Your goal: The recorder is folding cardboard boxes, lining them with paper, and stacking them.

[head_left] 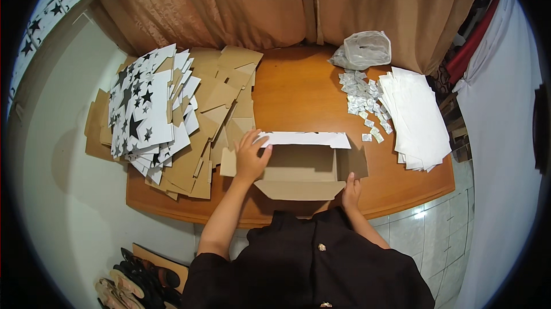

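On the wooden table (298, 91), hands (248, 158) hold an open box (298, 166).

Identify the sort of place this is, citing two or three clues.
Probably a room in a home: brown curtains hang behind a wooden table, and several shoes sit together at lower left.

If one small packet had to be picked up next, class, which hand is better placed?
Probably the right hand: it touches the open box at its right side, nearer the packets. The left hand is at the box's left end, farther away.
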`<action>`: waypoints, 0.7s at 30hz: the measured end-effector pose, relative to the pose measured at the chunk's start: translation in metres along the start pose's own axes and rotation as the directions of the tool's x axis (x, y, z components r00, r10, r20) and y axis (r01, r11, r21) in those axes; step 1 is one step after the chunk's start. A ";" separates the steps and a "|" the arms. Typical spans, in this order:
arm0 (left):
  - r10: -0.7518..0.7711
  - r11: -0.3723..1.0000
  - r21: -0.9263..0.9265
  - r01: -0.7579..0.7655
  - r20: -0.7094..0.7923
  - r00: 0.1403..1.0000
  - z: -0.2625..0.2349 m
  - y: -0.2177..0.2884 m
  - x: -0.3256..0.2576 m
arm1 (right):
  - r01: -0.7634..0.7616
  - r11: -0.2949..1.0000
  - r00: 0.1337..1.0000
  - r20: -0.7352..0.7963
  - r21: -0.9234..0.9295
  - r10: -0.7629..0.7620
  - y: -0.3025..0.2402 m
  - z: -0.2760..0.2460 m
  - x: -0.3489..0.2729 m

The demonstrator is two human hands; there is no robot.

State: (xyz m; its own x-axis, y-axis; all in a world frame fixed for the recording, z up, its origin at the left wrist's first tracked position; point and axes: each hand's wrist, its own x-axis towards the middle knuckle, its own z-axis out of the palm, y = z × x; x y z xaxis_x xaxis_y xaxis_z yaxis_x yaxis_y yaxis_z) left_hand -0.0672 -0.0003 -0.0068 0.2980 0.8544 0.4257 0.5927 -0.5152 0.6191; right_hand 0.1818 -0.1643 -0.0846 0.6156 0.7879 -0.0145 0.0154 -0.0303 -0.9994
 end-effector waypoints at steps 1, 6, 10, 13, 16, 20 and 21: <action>-0.065 0.985 0.164 0.054 0.062 0.996 -0.001 -0.002 -0.006 | 0.085 0.996 0.996 0.038 -0.021 -0.084 -0.007 0.002 0.000; 0.074 0.956 0.260 -0.138 0.244 0.967 -0.006 -0.008 -0.011 | 0.101 0.995 0.972 0.215 -0.001 -0.099 -0.003 -0.010 0.017; 0.118 0.938 0.252 -0.237 0.411 0.904 -0.012 -0.015 -0.010 | 0.284 0.959 0.926 0.264 -0.017 -0.270 -0.018 -0.016 0.021; 0.139 0.916 0.276 -0.290 0.459 0.878 -0.015 -0.015 -0.011 | 0.463 0.857 0.820 0.478 -0.227 -0.316 -0.045 -0.021 0.024; 0.139 0.909 0.293 -0.298 0.461 0.877 -0.017 -0.016 -0.014 | 0.583 0.716 0.703 0.679 -0.384 -0.208 -0.071 -0.013 0.020; 0.107 0.910 0.325 -0.257 0.416 0.903 -0.040 0.000 -0.012 | 0.555 0.589 0.708 0.706 -0.587 0.037 -0.086 -0.008 0.021; 0.109 0.910 0.323 -0.260 0.418 0.902 -0.048 0.004 -0.013 | 0.545 0.580 0.695 0.713 -0.605 0.090 -0.088 -0.008 0.023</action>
State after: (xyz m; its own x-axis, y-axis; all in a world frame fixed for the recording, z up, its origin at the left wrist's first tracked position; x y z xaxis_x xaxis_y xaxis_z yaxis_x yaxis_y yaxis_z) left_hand -0.1047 -0.0164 0.0218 0.6465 0.7425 0.1755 0.7035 -0.6692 0.2395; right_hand 0.2011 -0.1484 0.0031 -0.1326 0.9837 -0.1217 0.8211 0.0403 -0.5693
